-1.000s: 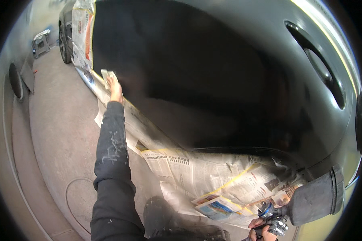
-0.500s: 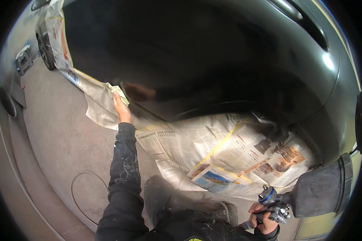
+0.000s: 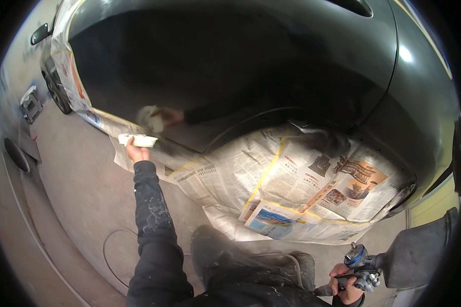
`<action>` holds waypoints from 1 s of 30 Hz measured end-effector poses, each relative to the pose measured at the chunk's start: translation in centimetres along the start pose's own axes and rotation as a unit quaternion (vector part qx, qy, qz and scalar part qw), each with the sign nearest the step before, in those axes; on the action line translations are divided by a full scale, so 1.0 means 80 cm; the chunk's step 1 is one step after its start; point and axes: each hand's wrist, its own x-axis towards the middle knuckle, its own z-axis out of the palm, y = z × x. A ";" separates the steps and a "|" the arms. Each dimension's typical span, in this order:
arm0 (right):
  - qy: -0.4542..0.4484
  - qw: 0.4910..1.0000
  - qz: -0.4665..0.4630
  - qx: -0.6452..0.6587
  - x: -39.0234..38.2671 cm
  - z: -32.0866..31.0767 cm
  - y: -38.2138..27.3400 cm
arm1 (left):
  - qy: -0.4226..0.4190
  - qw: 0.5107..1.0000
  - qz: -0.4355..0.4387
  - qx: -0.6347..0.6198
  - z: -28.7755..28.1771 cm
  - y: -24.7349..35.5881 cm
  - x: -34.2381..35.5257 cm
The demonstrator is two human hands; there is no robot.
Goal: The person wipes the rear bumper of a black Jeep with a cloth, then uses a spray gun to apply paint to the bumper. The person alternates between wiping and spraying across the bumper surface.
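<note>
My left hand (image 3: 138,152) is closed round a folded pale cloth (image 3: 137,140), held out close to the lower part of a glossy dark car panel (image 3: 200,61). The panel mirrors the hand and cloth; I cannot tell whether the cloth touches it. Down at the right, my right hand (image 3: 347,287) grips a spray gun (image 3: 362,271) by its handle. The gun's large dark paint cup (image 3: 414,251) points to the upper right. Newspaper masking (image 3: 292,179), joined with yellow tape, covers the wheel area below the panel.
A thin hose (image 3: 105,250) curves over the grey floor (image 3: 82,174) at the left. Farther off stand the front wheel (image 3: 55,89), the side mirror (image 3: 39,34) and a grey device (image 3: 32,106) by the wall. My legs are below the newspaper.
My left hand with the cloth has moved slightly left and down in view, and the cloth now lies flatter across the fingers. The spray gun has shifted a little right and down.
</note>
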 end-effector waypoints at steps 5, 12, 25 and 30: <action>0.028 0.999 0.024 0.017 -0.009 -0.005 -0.004 | -0.023 0.997 0.068 0.024 -0.003 0.037 0.021; 0.090 0.989 0.064 0.103 0.003 0.009 -0.002 | -0.025 0.955 0.178 0.237 0.035 0.015 0.005; 0.101 0.984 0.088 0.118 0.014 0.017 0.000 | -0.234 0.891 0.132 0.366 0.050 -0.204 -0.401; 0.101 0.984 0.107 0.104 0.011 0.008 -0.002 | -0.248 0.921 0.020 0.300 0.017 -0.145 -0.525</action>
